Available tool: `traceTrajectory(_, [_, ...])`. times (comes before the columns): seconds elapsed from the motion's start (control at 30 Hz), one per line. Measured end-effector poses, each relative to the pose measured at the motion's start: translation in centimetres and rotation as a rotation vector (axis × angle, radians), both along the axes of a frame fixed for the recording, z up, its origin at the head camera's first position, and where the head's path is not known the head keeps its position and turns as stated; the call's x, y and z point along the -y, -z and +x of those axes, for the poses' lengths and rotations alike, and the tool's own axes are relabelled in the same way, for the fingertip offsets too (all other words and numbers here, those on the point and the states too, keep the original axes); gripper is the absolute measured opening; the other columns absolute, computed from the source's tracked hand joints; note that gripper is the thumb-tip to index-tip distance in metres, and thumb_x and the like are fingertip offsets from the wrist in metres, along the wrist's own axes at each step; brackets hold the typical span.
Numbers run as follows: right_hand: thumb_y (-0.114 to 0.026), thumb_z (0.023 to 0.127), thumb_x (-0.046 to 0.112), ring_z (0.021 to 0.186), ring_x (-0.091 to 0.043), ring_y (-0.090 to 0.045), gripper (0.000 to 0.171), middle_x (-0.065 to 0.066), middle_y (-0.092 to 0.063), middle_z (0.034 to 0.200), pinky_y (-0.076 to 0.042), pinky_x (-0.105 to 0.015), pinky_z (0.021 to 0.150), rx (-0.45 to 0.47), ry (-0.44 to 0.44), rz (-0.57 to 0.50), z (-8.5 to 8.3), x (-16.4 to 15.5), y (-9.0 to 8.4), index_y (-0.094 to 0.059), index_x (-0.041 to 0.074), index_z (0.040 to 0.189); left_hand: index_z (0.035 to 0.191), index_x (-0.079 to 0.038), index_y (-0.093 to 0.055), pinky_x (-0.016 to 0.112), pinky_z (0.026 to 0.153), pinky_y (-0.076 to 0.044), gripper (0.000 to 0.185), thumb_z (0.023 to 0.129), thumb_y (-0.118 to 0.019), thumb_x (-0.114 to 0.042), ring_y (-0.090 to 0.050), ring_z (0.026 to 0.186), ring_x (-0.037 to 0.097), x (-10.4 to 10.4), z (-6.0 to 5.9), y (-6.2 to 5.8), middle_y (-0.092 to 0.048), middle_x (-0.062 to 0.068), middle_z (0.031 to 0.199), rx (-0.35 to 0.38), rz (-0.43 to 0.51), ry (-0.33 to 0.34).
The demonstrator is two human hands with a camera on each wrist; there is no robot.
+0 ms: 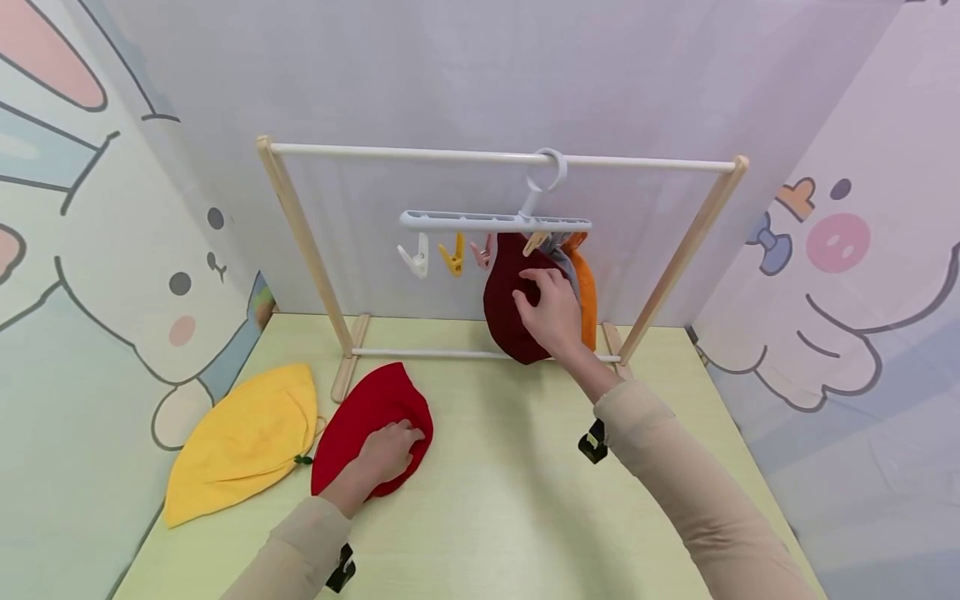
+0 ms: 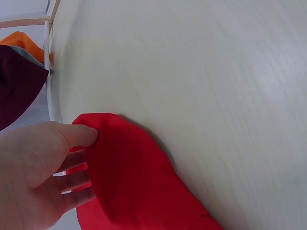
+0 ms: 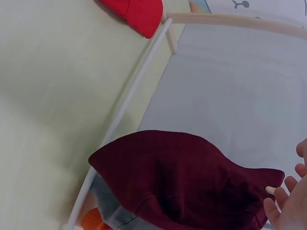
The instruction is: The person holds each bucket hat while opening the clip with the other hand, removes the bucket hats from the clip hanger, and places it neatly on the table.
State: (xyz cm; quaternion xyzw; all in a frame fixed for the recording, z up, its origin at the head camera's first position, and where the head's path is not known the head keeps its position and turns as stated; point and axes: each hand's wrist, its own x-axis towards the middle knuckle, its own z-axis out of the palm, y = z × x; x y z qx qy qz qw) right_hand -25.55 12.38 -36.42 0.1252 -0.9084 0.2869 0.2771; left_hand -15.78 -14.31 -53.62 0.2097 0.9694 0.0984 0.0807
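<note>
A bright red cloth (image 1: 367, 412) lies on the pale green table (image 1: 510, 500), left of centre. My left hand (image 1: 390, 450) is on it; in the left wrist view the thumb (image 2: 76, 136) and fingers (image 2: 72, 179) pinch the edge of the red cloth (image 2: 134, 182). A dark red cloth (image 1: 504, 321) hangs from a white clip hanger (image 1: 491, 222) on the rack's top rod (image 1: 405, 152). My right hand (image 1: 551, 310) touches its front with loosely bent fingers. In the right wrist view the fingertips (image 3: 288, 184) sit by the upper corner of the dark red cloth (image 3: 192, 177).
A yellow cloth (image 1: 243, 442) lies at the table's left edge. Grey and orange cloths (image 1: 587, 287) hang behind the dark red one. Spare pegs (image 1: 453, 254) dangle from the hanger's left half. The wooden rack posts (image 1: 307, 250) and low white rail (image 1: 427, 353) cross the back.
</note>
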Motion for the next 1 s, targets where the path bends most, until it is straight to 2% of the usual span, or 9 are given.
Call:
traceTrajectory(0.23, [-0.065, 0.084, 0.022, 0.108, -0.028, -0.050, 0.039, -0.013, -0.054, 0.117, -0.042, -0.040, 0.091, 0.000, 0.039, -0.013, -0.1, -1.0, 0.5, -0.057, 0.010, 0.120, 0.107, -0.014, -0.065, 0.034, 0.069, -0.052, 0.035, 0.074, -0.075, -0.017, -0.057, 0.085, 0.022, 0.2, -0.2, -0.4, -0.061, 0.007, 0.099, -0.024, 0.005, 0.022])
traceTrajectory(0.63, [-0.068, 0.080, 0.016, 0.114, -0.034, -0.047, 0.048, -0.018, -0.050, 0.123, -0.035, -0.044, 0.098, -0.045, 0.044, -0.042, -0.2, -2.8, 1.8, -0.054, 0.005, 0.124, 0.104, -0.010, -0.065, 0.028, 0.062, -0.051, 0.029, 0.076, -0.073, -0.014, -0.057, 0.079, 0.019, 0.3, -0.6, -2.1, -0.060, 0.007, 0.096, -0.182, 0.035, 0.109])
traceTrajectory(1.0, [-0.070, 0.077, 0.012, 0.113, -0.036, -0.046, 0.054, -0.020, -0.049, 0.122, -0.036, -0.046, 0.096, -0.067, 0.079, -0.078, -0.6, -3.6, 2.5, -0.050, 0.005, 0.127, 0.105, -0.010, -0.066, 0.029, 0.070, -0.053, 0.030, 0.076, -0.074, -0.015, -0.059, 0.087, 0.020, 0.1, -1.5, -3.9, -0.063, 0.007, 0.101, -0.254, 0.092, 0.107])
